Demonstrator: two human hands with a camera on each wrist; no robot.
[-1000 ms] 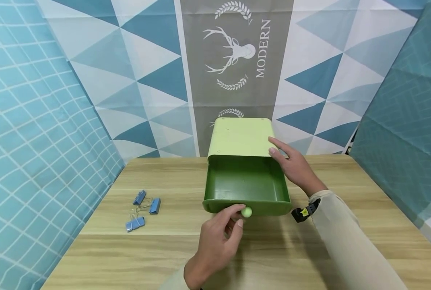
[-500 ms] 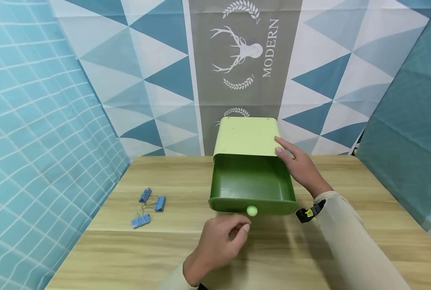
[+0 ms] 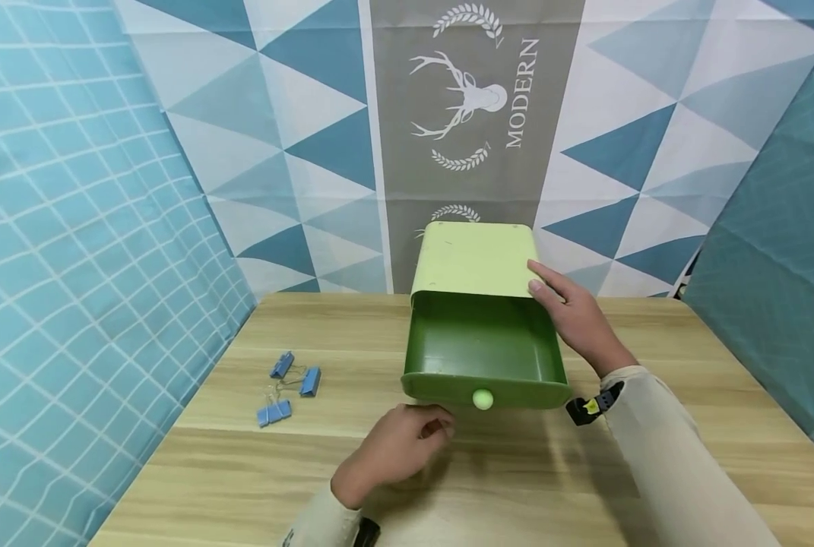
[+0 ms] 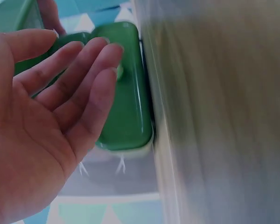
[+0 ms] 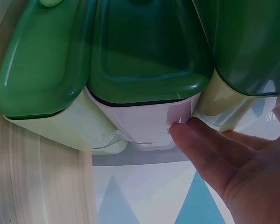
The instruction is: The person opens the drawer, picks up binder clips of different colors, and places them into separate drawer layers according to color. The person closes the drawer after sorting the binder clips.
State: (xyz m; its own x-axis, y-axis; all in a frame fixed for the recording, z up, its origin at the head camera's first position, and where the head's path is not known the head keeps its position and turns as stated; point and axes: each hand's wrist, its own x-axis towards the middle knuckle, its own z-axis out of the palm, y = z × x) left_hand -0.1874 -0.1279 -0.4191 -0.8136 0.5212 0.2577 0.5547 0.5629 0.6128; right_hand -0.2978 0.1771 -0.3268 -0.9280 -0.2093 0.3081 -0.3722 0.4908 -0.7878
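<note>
A light green drawer box (image 3: 475, 258) stands at the back of the table, its dark green drawer (image 3: 434, 387) pulled out with nothing seen inside. A pale green round knob (image 3: 483, 399) sits on the drawer front. My right hand (image 3: 580, 319) rests on the box's top right edge; in the right wrist view, its straight fingers (image 5: 203, 151) touch the side of the stacked units. Just left of and below the knob, my left hand (image 3: 400, 442) is apart from the drawer. The left wrist view shows its loosely bent fingers (image 4: 95, 100) and bare palm.
Blue binder clips (image 3: 310, 381) lie on the left of the wooden table (image 3: 229, 471). Other drawer units with green fronts (image 5: 42, 70) appear in the right wrist view. A patterned cloth (image 3: 297, 152) hangs close behind the box.
My left hand has let go of the knob and moved down and left. The right hand stays on the box. The drawer remains pulled out; the head view has shifted slightly.
</note>
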